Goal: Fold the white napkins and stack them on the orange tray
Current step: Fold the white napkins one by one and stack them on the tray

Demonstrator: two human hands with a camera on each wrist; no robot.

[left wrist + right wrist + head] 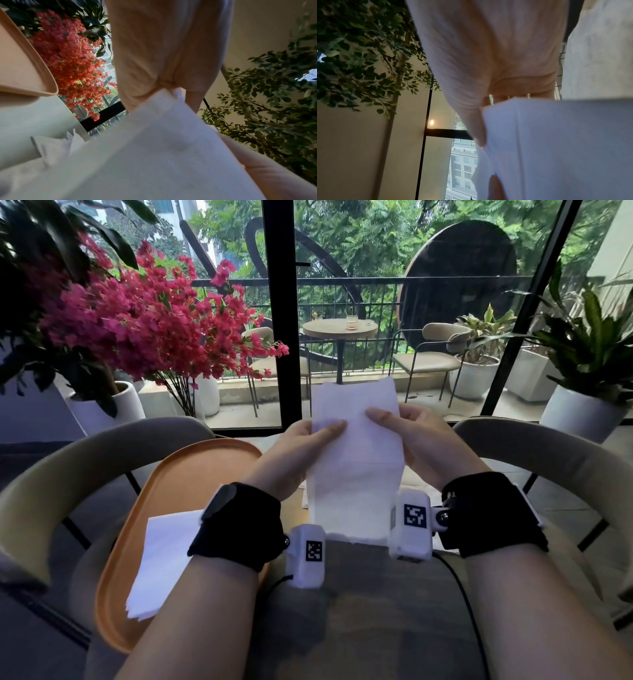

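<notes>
I hold a white napkin (356,460) upright in the air in front of me, above the table. My left hand (305,440) pinches its left edge, thumb laid across the front. My right hand (404,433) pinches the right edge the same way. The napkin hangs down between my wrists, with a crease across its middle. The napkin (154,155) fills the lower left wrist view under my left hand (163,60). The right wrist view shows the napkin (556,148) under my right hand (488,60). The orange tray (191,474) lies at the left with a stack of folded napkins (161,563) on it.
Two beige curved chair backs (85,474) stand beyond the table, left and right. More white paper (303,494) lies on the table behind the held napkin. A cable (459,583) runs from the right wrist camera. Pink flowers (144,320) and potted plants stand by the window.
</notes>
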